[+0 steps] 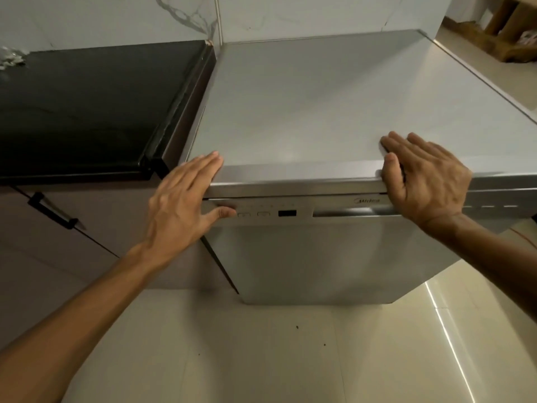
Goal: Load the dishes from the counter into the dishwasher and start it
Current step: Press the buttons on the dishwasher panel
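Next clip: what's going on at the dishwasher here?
A person stands at a silver dishwasher whose door is closed. The left hand lies with straight fingers on the front left corner of its top, thumb touching the control panel beside the buttons. The right hand rests on the top's front edge, above the door handle. No dishes show on the black counter to the left, and the panel's small display looks dark.

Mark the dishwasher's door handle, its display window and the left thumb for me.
door handle [345, 212], head view, on the middle of the recessed silver bar.
display window [287, 213], head view, centre of the dark rectangle on the control panel.
left thumb [223, 212], head view, near its tip on the panel's left end.
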Motion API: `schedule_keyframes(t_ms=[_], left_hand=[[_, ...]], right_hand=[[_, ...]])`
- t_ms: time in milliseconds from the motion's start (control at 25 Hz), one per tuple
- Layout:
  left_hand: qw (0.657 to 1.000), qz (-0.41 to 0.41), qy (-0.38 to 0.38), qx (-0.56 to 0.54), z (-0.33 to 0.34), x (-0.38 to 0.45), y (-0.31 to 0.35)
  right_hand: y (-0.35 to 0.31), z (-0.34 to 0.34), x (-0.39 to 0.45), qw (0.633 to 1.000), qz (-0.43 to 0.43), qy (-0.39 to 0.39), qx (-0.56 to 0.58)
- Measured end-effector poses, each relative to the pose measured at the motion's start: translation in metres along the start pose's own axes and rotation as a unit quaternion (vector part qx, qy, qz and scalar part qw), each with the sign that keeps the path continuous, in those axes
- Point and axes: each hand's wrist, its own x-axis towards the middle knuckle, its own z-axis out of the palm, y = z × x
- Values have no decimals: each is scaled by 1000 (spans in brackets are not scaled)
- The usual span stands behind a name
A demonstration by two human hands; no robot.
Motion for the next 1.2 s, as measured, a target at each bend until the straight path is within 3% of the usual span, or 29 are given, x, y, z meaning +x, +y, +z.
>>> schedule_keyframes(t_ms=[1200], left_hand=[[1000, -20, -1, 1, -3, -4, 6]], right_hand=[[-1, 4, -5, 1000, 18, 22, 2]])
